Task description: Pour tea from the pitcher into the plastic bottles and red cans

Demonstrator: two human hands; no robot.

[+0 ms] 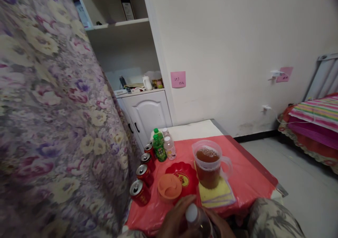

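Note:
At the bottom edge, a clear bottle with a white cap is between my two hands, leaning toward me. My left hand curls around its left side near the cap. Along the bottle's right side lies my right hand, wrapped around the body. The lower part of the bottle runs out of view. Just beyond my hands are a red scalloped dish and an orange lidded bowl overlapping its left side. A clear plastic pitcher of brown liquid with foam stands on a yellow cloth.
Several red cans line the left edge of the red-covered table. Behind them stand green bottles and clear bottles with light caps. A floral curtain hangs close on the left; a white cabinet is behind.

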